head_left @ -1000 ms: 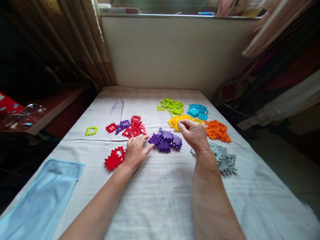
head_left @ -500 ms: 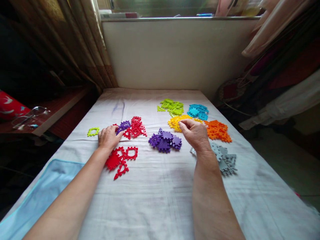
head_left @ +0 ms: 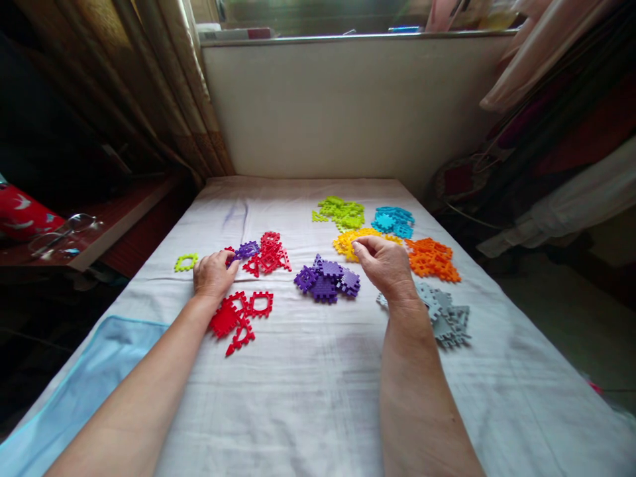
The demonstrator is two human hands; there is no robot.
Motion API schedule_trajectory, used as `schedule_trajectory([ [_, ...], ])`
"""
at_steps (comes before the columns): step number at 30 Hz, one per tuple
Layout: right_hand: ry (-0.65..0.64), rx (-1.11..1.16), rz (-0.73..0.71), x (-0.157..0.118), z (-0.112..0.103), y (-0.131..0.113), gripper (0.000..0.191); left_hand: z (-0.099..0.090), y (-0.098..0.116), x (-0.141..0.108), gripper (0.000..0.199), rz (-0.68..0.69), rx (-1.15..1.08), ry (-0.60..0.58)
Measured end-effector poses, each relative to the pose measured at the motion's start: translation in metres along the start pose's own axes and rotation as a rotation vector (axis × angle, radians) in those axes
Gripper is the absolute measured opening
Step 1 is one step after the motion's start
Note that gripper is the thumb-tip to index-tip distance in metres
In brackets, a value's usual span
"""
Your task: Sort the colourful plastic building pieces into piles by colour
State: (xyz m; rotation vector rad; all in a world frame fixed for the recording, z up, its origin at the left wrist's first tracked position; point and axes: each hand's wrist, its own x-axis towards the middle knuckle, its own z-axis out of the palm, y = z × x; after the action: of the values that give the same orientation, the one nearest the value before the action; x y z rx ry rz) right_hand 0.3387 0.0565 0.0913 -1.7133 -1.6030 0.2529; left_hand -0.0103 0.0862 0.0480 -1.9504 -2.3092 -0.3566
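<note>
White sheet (head_left: 318, 397), purple pile (head_left: 325, 285) well inside edges

Sheet (head_left: 288, 397) between forearms (head_left: 144, 377) free — purple pile (head_left: 326, 281) obstructs ahead, right hand (head_left: 387, 268) before yellow pile (head_left: 346, 245).

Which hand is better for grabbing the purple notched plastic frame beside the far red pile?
Probably the left hand: it is close to that purple notched plastic frame, while the right hand is farther away, near the yellow notched plastic pile.
</note>
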Motion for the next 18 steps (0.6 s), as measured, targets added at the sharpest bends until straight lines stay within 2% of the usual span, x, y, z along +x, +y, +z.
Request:
schedule_trajectory([
  [3,-0.011,0.004,0.004,0.000,0.000,-0.001,0.025,-0.001,0.000,-0.003,0.029,-0.029,-0.118,0.032],
  [6,-0.025,0.008,0.001,-0.001,0.001,-0.003,0.026,-0.009,0.014,-0.007,0.027,-0.075,-0.264,0.004],
  [11,-0.041,-0.002,-0.008,-0.001,-0.001,-0.005,0.025,-0.017,0.067,-0.015,0.022,0.064,-0.427,-0.075],
  [15,-0.037,-0.005,-0.005,-0.001,-0.002,-0.004,0.024,-0.007,0.107,-0.021,0.019,0.129,-0.478,-0.183],
  [18,-0.025,-0.001,0.004,-0.001,-0.002,-0.004,0.022,0.001,0.124,-0.025,0.017,0.129,-0.473,-0.241],
])
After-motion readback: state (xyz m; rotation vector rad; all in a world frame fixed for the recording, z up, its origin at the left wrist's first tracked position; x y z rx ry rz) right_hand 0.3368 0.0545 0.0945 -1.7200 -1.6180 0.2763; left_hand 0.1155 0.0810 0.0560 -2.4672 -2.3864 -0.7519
